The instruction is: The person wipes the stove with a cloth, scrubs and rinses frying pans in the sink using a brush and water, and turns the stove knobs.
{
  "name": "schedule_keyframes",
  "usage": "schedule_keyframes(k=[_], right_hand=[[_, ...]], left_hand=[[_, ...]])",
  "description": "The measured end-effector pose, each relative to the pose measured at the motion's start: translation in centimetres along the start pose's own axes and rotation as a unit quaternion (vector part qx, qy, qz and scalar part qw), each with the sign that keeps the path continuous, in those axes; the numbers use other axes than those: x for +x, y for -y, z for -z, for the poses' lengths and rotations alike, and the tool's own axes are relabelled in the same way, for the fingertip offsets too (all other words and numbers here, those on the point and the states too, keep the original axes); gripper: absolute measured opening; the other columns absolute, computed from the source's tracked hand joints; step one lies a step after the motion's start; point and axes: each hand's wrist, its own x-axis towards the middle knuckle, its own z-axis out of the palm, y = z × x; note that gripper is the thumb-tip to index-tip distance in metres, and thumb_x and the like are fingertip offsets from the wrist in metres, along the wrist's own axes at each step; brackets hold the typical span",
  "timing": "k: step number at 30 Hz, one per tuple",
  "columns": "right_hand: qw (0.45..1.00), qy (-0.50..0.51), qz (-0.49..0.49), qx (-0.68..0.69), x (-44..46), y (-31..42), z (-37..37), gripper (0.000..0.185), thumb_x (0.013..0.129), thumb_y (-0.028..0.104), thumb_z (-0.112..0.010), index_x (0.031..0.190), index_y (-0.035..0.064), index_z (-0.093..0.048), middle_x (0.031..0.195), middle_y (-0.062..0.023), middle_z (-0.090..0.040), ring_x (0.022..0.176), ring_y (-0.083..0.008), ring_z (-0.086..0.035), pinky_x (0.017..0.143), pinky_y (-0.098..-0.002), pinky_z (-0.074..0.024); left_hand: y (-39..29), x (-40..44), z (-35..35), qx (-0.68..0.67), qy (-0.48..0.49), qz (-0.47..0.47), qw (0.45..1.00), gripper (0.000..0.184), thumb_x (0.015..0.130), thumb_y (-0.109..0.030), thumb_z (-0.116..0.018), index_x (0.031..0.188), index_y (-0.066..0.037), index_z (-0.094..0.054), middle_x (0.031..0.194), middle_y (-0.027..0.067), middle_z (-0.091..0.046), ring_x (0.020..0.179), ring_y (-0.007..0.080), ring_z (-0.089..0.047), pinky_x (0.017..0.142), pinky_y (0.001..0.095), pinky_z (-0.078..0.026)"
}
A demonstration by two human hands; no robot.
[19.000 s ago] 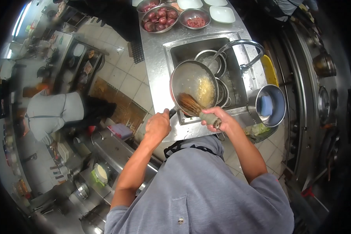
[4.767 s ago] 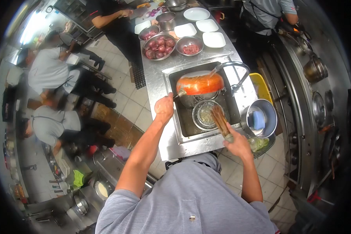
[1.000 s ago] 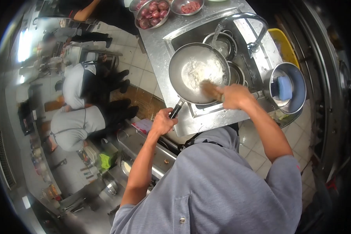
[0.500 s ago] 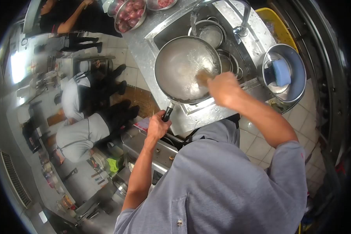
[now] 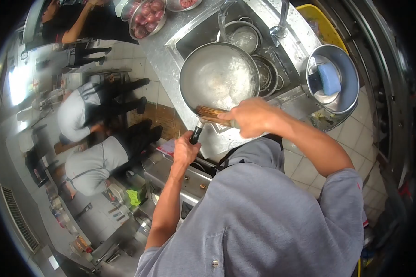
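My left hand (image 5: 185, 148) is wrapped round the black handle of a wok (image 5: 212, 78), which sits over the sink (image 5: 189, 41). Water and pale foam lie in the wok's bowl. In my right hand (image 5: 252, 117) is a bamboo wok brush (image 5: 211, 113), its bristles against the near rim close to the handle joint. From the faucet (image 5: 279, 30) a stream of water falls behind the wok. Several metal pots (image 5: 246, 39) stand in the sink beyond and beside the wok.
A large metal pot (image 5: 357, 78) with a blue sponge (image 5: 329, 79) stands right of the sink. Bowls of red onions (image 5: 148, 17) sit at the counter's far left. A yellow bin (image 5: 336, 37) is behind. Several people (image 5: 97, 159) work at the left.
My right hand has brought the brush from inside the wok, left and toward me, to the near rim. My left hand keeps its grip on the handle.
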Motion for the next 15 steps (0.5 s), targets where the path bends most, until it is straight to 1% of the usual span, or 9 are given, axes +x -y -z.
schedule_keyframes(k=[2,3,5,6,7,9,11,13,15], right_hand=[[0.999,0.008,0.015,-0.045,-0.4,0.0,-0.4,0.064,0.074,0.009,-0.067,0.136,0.023,-0.063,0.09,-0.0136,-0.073,0.086,-0.0299,-0.073,0.077,-0.0415,-0.0564],[0.998,0.031,-0.033,-0.038,-0.5,-1.6,-0.7,0.052,0.077,0.013,-0.068,0.129,0.0222,-0.067,0.089,-0.013,-0.074,0.085,-0.031,-0.073,0.076,-0.0428,-0.0562],[0.968,0.06,-0.07,-0.235,-1.1,-3.5,0.4,0.035,0.086,0.016,-0.068,0.12,0.0181,-0.071,0.088,-0.0106,-0.075,0.083,-0.027,-0.074,0.071,-0.041,-0.0577],[0.966,0.061,-0.07,-0.24,-0.6,-3.8,0.8,0.035,0.086,0.016,-0.068,0.12,0.0181,-0.071,0.088,-0.0106,-0.075,0.083,-0.027,-0.074,0.071,-0.041,-0.0577],[0.959,0.035,-0.144,-0.242,0.3,-4.0,0.9,0.032,0.089,0.014,-0.065,0.119,0.0141,-0.071,0.09,-0.0097,-0.076,0.085,-0.0249,-0.074,0.07,-0.0387,-0.0585],[0.935,0.028,-0.229,-0.268,3.8,-4.6,0.5,0.031,0.094,0.01,-0.058,0.122,0.0028,-0.067,0.099,-0.0096,-0.077,0.093,-0.0228,-0.075,0.07,-0.0335,-0.0601],[0.958,-0.116,-0.192,-0.176,5.9,-3.1,-1.4,0.04,0.092,0.011,-0.059,0.131,0.0028,-0.061,0.104,-0.0126,-0.076,0.09,-0.0268,-0.075,0.07,-0.0376,-0.0598],[0.992,-0.067,-0.093,-0.047,7.5,-2.3,-4.3,0.066,0.079,0.02,-0.069,0.141,0.0108,-0.05,0.095,-0.0161,-0.074,0.089,-0.0353,-0.073,0.076,-0.0465,-0.0583],[0.996,-0.055,-0.069,-0.015,3.5,1.1,-3.9,0.067,0.077,0.016,-0.068,0.142,0.0185,-0.052,0.098,-0.016,-0.075,0.095,-0.0357,-0.072,0.081,-0.0446,-0.0574]], left_hand=[[0.0,-0.2,0.3,-0.008,0.015,0.022,1.0,0.04,0.075,-0.012,-0.07,0.112,0.002,-0.068,0.084,0.0236,-0.071,0.079,0.0344,-0.071,0.076,0.0397,-0.054],[0.2,-0.5,0.5,-0.014,0.029,0.043,0.999,0.042,0.075,-0.012,-0.07,0.115,0.002,-0.068,0.086,0.024,-0.071,0.08,0.0349,-0.071,0.077,0.0395,-0.054],[0.2,-0.6,0.4,-0.012,0.012,0.022,1.0,0.039,0.076,-0.012,-0.07,0.112,0.003,-0.068,0.084,0.0232,-0.071,0.081,0.035,-0.071,0.076,0.0399,-0.054],[0.1,-0.8,0.2,-0.005,0.001,0.0,1.0,0.037,0.076,-0.013,-0.07,0.109,0.003,-0.067,0.083,0.0224,-0.071,0.081,0.0351,-0.071,0.076,0.0402,-0.054],[0.0,-1.0,0.2,-0.008,0.0,0.0,1.0,0.037,0.076,-0.013,-0.07,0.109,0.003,-0.067,0.083,0.0224,-0.071,0.081,0.0351,-0.071,0.076,0.0402,-0.054],[-0.9,-0.7,0.9,0.005,0.035,-0.041,0.999,0.033,0.078,-0.014,-0.068,0.104,0.005,-0.066,0.065,0.0098,-0.062,0.054,0.0194,-0.061,0.054,0.0357,-0.049],[-2.6,-0.9,1.8,-0.025,0.075,-0.019,0.997,0.031,0.079,-0.015,-0.068,0.103,0.005,-0.065,0.063,0.0088,-0.06,0.052,0.0177,-0.06,0.051,0.0348,-0.048],[-5.5,-1.0,3.4,-0.069,0.172,0.046,0.982,0.029,0.083,-0.016,-0.069,0.099,0.006,-0.062,0.06,0.0058,-0.056,0.048,0.0136,-0.056,0.045,0.0324,-0.045],[-5.5,-1.1,4.0,-0.104,0.179,0.051,0.977,0.028,0.084,-0.016,-0.07,0.099,0.006,-0.061,0.061,0.0047,-0.056,0.048,0.0129,-0.055,0.044,0.0313,-0.044]])
